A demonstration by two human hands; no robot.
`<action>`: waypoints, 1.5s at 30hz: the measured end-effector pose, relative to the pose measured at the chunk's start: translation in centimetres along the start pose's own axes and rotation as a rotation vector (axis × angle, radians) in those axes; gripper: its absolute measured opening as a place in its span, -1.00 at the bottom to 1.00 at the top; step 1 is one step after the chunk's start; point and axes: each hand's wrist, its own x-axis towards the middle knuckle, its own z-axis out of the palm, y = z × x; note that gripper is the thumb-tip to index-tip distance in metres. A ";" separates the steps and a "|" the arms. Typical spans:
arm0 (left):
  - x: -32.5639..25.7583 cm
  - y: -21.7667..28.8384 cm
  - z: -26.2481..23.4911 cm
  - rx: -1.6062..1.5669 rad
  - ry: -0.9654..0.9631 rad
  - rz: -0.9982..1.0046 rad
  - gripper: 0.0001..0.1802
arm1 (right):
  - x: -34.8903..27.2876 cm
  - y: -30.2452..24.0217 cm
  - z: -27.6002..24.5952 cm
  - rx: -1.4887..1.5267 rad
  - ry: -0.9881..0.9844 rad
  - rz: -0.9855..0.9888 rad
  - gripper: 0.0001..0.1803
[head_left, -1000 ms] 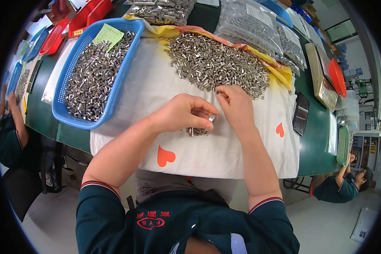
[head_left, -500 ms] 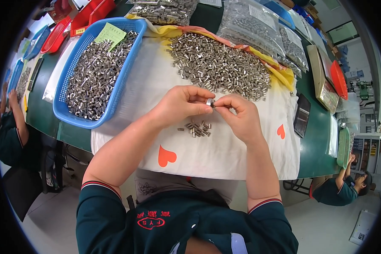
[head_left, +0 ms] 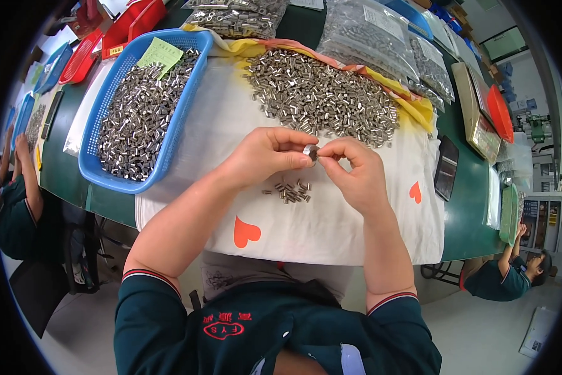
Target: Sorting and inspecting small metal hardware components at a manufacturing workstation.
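Observation:
My left hand is closed, with a short round metal piece pinched between thumb and fingers. The piece has a bright silver rim and a darker face; its exact kind is too small to tell. My right hand is closed beside it, thumb and forefinger pressed together at the piece's right side. Whatever is between those fingertips is hidden. Just below my hands lies a small group of metal sleeves on the white cloth. Beyond my hands a large heap of similar metal sleeves is spread out.
At the left stands a blue basket full of small metal sleeves, with a green paper slip. Clear bags of metal parts line the back. A dark phone-like slab lies right of the cloth. Co-workers sit at both sides.
The round metal piece has turned slightly between my fingers, showing more of its dark face. My hands have hardly moved. The co-worker's arm at the left has shifted.

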 end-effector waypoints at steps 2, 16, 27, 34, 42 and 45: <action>0.0 -0.1 -0.1 0.027 -0.014 -0.016 -0.65 | 0.1 0.0 0.1 0.031 -0.030 0.048 -0.93; 0.1 -0.4 0.2 0.172 0.057 -0.027 -0.66 | -0.5 0.3 0.9 -0.330 0.018 -0.184 -0.93; -0.4 0.5 -0.4 0.094 -0.191 -0.093 -0.65 | 0.8 1.8 -1.3 0.068 -0.292 0.358 -0.77; -0.1 0.0 0.7 0.321 -0.136 -0.056 -0.65 | 1.6 4.5 -0.3 -0.428 0.096 -0.018 -0.90; 0.0 -1.3 -0.5 0.188 -0.009 -0.003 -0.66 | 1.3 4.6 1.5 -0.466 0.022 -0.030 -0.91; 0.6 -0.1 -0.4 0.308 -0.026 0.063 -0.66 | 1.3 4.4 0.9 -0.269 0.059 0.128 -0.89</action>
